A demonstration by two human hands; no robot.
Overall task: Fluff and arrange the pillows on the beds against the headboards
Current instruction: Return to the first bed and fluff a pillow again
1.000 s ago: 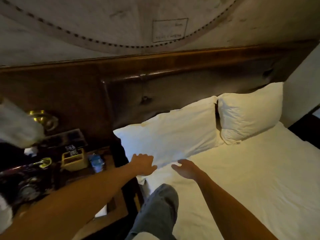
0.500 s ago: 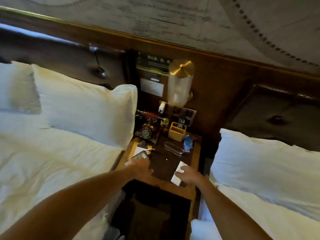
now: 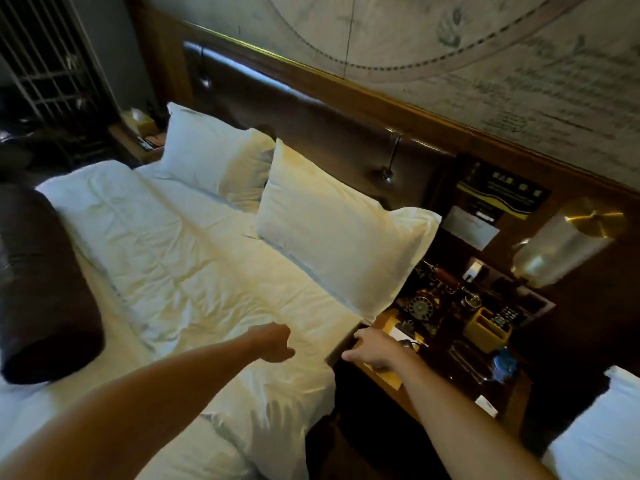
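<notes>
Two white pillows lean against the dark padded headboard [image 3: 311,109] of the left bed. The near pillow [image 3: 332,230] overhangs the bed's right edge; the far pillow [image 3: 211,154] stands beside it, touching. My left hand [image 3: 273,342] hovers over the white duvet [image 3: 194,271], below the near pillow, fingers loosely curled and empty. My right hand [image 3: 375,349] reaches over the nightstand's near corner, fingers apart, holding nothing. A corner of the other bed's pillow [image 3: 602,431] shows at the bottom right.
A wooden nightstand [image 3: 388,375] between the beds carries an antique phone [image 3: 426,299], a yellow holder [image 3: 485,329], a blue bottle cap [image 3: 504,363] and papers. A lamp [image 3: 561,247] stands above it. A dark bolster [image 3: 38,289] lies at the left. Another side table [image 3: 135,136] stands far left.
My view has swung left from the right bed, past the nightstand, onto the left bed. Both hands came along, still empty, and now reach toward the near pillow.
</notes>
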